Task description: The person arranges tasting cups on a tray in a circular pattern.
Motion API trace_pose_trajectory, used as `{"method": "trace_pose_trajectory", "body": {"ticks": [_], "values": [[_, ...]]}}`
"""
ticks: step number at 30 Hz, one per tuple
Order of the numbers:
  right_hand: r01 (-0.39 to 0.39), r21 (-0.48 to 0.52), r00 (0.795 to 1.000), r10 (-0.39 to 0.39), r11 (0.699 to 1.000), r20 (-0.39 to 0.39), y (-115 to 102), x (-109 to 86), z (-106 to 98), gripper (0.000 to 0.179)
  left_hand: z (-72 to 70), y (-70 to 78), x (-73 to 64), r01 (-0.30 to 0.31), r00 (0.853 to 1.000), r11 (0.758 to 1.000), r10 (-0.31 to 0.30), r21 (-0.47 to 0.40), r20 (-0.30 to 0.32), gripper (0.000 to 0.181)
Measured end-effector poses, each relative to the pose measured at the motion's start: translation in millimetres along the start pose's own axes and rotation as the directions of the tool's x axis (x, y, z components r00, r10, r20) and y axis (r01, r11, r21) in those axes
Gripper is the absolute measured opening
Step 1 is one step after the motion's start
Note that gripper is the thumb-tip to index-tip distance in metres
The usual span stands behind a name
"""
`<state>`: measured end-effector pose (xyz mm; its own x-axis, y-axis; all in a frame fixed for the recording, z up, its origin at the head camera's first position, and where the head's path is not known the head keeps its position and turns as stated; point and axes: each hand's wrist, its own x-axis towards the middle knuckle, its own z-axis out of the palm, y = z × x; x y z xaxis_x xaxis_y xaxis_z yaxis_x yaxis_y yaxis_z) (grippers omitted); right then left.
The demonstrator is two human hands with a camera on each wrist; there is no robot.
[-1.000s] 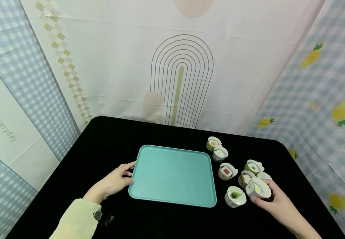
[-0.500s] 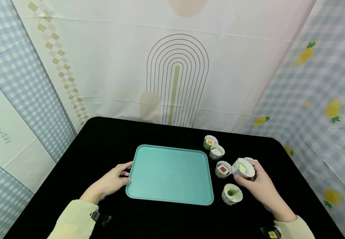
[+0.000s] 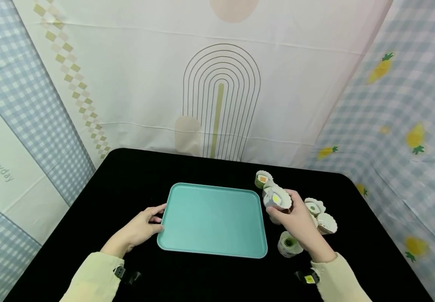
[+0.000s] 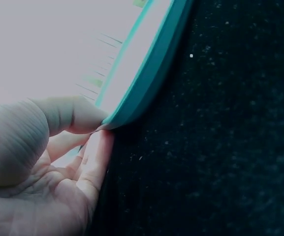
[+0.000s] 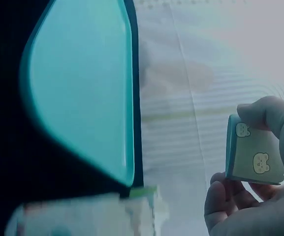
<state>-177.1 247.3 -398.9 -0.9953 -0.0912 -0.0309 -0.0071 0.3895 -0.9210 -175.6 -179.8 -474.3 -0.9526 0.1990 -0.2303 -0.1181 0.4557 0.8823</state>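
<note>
My left hand [image 3: 140, 228] pinches the left rim of a turquoise rectangular tray [image 3: 213, 220]. In the left wrist view, the thumb presses on the tray rim [image 4: 149, 81] and fingers lie against its underside. My right hand [image 3: 302, 224] grips a scalloped paper cake cup [image 3: 276, 199] with a white and yellow piece inside, raised beyond the tray's right edge. Bear faces decorate this cake cup [image 5: 255, 152] in the right wrist view, where the thumb and fingers hold its sides. It partly covers another cake cup behind it.
Right of the tray stand a cake cup with an orange square [image 3: 263, 179] and one with a green swirl [image 3: 289, 245]. More cups, including a white one [image 3: 327, 223], cluster behind my right hand. The black table [image 3: 138, 180] meets a patterned curtain [image 3: 142, 84].
My right hand has lifted the cake cup from the right-hand cluster and carried it left and away from me, towards the tray. My left hand has stayed at the tray's rim.
</note>
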Motion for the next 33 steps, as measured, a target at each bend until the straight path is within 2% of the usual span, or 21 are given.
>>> {"method": "trace_pose_trajectory", "body": {"ticks": [8,11,16,24,33], "values": [[0.054,-0.039,0.998,-0.052,0.998,0.041,-17.1,11.6,31.6,0.067,2.2,-2.0,4.6,-0.01,0.999,1.0,0.011,0.023,-0.038,0.07],[0.066,-0.021,0.996,-0.064,0.998,0.056,-20.2,17.9,42.3,0.066,2.5,-1.9,5.0,-0.013,0.999,1.0,0.014,0.028,-0.043,0.069],[0.056,-0.023,0.998,-0.055,0.998,0.033,-22.6,27.8,61.8,0.062,3.0,-3.1,3.7,-0.01,0.999,0.999,0.012,0.04,-0.052,0.068],[0.09,-0.059,0.996,-0.088,0.994,0.033,-11.2,43.0,91.8,0.055,2.6,-3.6,3.1,-0.01,0.999,1.0,0.012,0.025,-0.052,0.069],[0.053,-0.121,0.998,-0.05,0.991,0.025,2.8,58.3,111.0,0.052,3.7,-3.3,3.0,-0.015,0.998,0.999,0.017,0.032,-0.064,0.069]]}}
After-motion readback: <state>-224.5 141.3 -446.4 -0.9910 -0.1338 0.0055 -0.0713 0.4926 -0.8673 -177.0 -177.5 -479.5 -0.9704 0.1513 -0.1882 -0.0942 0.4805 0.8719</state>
